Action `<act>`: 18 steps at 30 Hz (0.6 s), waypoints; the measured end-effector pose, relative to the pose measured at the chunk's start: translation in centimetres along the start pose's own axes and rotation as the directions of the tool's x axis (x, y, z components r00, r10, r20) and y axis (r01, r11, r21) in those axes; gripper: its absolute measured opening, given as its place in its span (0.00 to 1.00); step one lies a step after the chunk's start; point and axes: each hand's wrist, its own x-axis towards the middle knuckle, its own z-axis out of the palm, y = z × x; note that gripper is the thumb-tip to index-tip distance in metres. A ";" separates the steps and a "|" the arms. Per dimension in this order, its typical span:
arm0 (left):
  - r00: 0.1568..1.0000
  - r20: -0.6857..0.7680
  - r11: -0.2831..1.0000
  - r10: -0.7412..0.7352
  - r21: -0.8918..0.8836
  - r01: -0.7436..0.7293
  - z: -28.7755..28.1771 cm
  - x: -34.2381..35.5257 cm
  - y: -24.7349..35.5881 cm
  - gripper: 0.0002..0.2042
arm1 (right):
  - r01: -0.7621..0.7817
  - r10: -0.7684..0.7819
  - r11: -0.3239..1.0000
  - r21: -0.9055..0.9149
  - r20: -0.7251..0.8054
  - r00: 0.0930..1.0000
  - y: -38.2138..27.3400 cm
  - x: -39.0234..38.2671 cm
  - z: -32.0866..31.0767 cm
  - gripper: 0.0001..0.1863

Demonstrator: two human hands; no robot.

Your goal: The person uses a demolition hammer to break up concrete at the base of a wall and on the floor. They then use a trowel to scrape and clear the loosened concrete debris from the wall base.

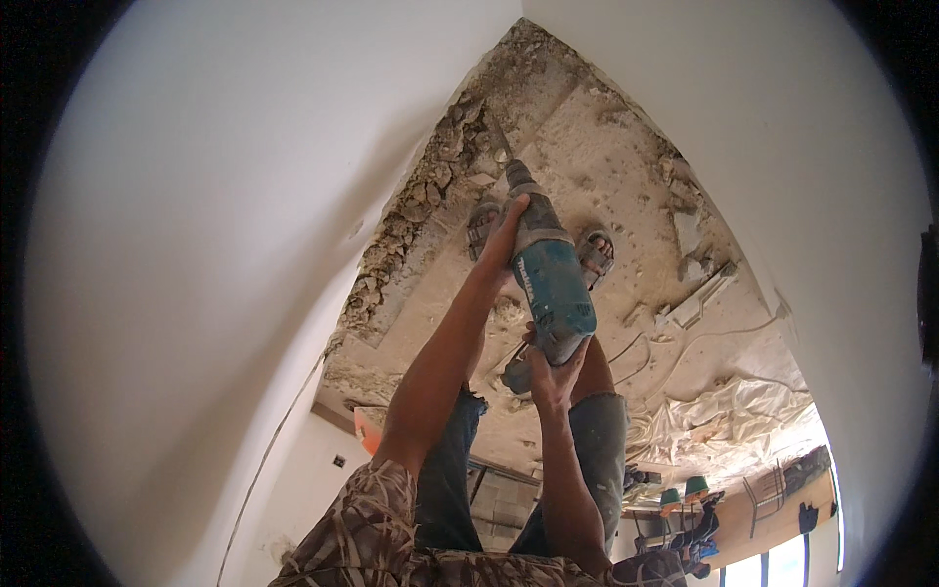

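A teal and black demolition hammer (pixel 553 284) slants away from me, its chisel bit (pixel 500 140) pointing at the broken floor edge by the left wall. My left hand (pixel 507 227) is closed round the dark front section of the tool, behind the chuck. At the rear, my right hand (pixel 556 372) grips the handle; the body of the hammer partly covers its fingers. Broken rubble (pixel 421 191) lies along the wall beside the bit. Whether the tip touches the floor I cannot tell.
My sandalled feet (pixel 596 254) stand either side of the hammer. White walls (pixel 245 186) meet in the far corner. Concrete chunks and a pale strip (pixel 699 296) lie on the right, near a thin cable (pixel 714 336). Crumpled plastic sheeting (pixel 729 416) and chairs (pixel 765 494) are at the lower right.
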 end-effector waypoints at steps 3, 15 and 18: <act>0.998 -0.061 0.995 -0.025 0.098 0.031 1.1 0.4 1.6 0.43 | 0.104 -0.104 0.995 -0.015 -0.056 0.993 -0.6 1.0 1.8 0.35; 0.998 0.017 0.998 -0.064 0.022 0.064 4.1 1.4 7.7 0.38 | 0.149 -0.192 0.935 -0.321 -0.107 0.976 -6.4 3.5 6.7 0.38; 0.998 0.037 0.999 -0.046 0.025 0.045 3.2 2.2 7.6 0.38 | 0.041 -0.062 0.978 -0.205 -0.099 0.993 -5.4 4.4 7.2 0.41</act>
